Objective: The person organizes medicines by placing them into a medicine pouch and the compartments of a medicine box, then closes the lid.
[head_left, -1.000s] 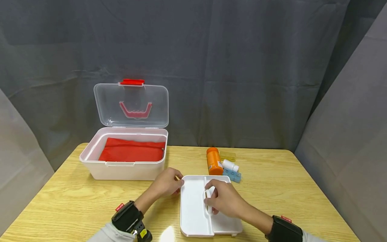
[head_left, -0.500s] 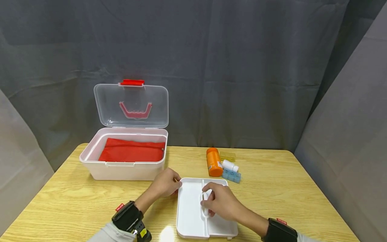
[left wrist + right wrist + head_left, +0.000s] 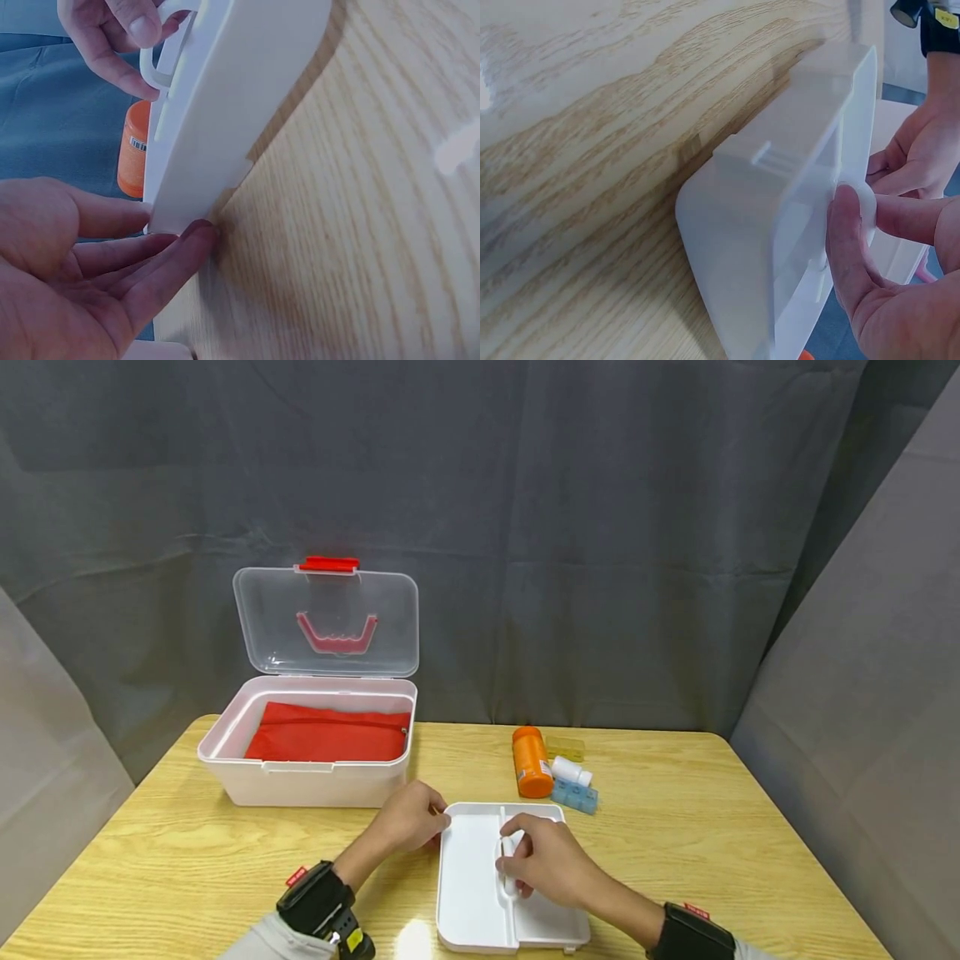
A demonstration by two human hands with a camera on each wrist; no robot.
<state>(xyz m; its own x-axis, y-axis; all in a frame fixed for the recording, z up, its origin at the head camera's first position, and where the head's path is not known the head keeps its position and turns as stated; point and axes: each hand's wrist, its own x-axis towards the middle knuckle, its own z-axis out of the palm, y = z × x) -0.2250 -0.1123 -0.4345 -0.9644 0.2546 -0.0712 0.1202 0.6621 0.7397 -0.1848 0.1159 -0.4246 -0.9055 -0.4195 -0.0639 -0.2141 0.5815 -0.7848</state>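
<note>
A white divided tray (image 3: 471, 897) with a raised centre handle (image 3: 145, 66) sits low on the table in front of me. My right hand (image 3: 553, 860) pinches that handle between thumb and fingers, as the right wrist view also shows. At the tray's far left corner, my left hand (image 3: 411, 818) holds the rim, its thumb (image 3: 112, 217) on the upper edge and fingers against the side wall. My right hand covers part of the tray's right compartment in the head view.
A white box (image 3: 307, 783) with its clear lid (image 3: 333, 593) raised stands at the back left, a red pouch (image 3: 326, 733) inside. Behind the tray lie an orange bottle (image 3: 532, 764), a small white bottle (image 3: 571, 770), a blue pill organizer (image 3: 574, 795) and a yellow case (image 3: 565, 747).
The tray has shifted slightly toward me and to the left, with my right hand moving along on its handle. Over the last half second almost nothing has moved.
</note>
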